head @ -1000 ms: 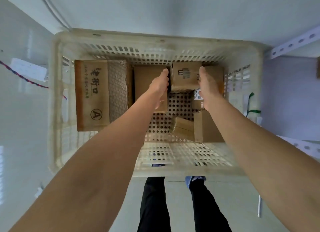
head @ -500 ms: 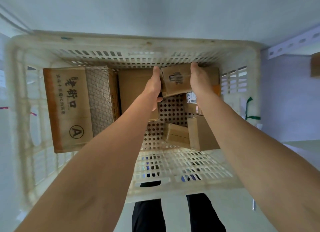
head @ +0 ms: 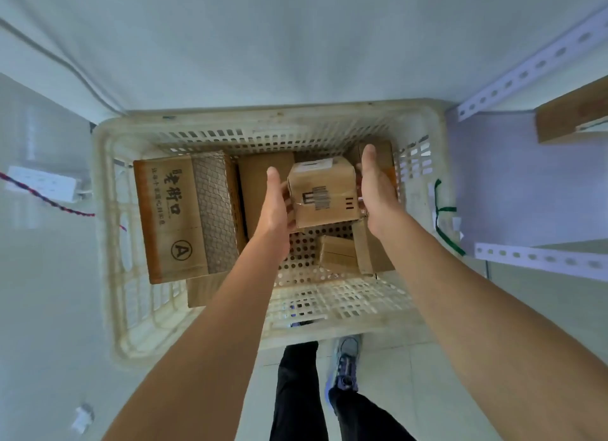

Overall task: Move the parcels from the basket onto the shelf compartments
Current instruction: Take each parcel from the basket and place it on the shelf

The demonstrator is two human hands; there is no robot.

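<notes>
A small cardboard parcel (head: 324,190) with a printed barcode is held above the floor of the cream plastic basket (head: 108,243). My left hand (head: 276,207) grips its left side and my right hand (head: 375,187) grips its right side, thumbs pointing up and fingers wrapped round the box's edges. A large parcel marked "A" (head: 184,217) lies at the basket's left, with a plain parcel (head: 260,184) beside it. Two small parcels (head: 339,253) (head: 371,256) lie under my right forearm. White perforated shelf rails (head: 526,75) stand to the right.
Another flat parcel (head: 207,289) lies under the large one. A cardboard box (head: 572,115) sits on the shelf at the upper right. A lower shelf rail (head: 539,259) juts out by the basket's right wall. A white power strip (head: 39,182) lies on the left. My legs stand below the basket.
Both hands have closed on the small parcel and lifted it from the basket's far end up toward me. The view has drawn back from the basket.
</notes>
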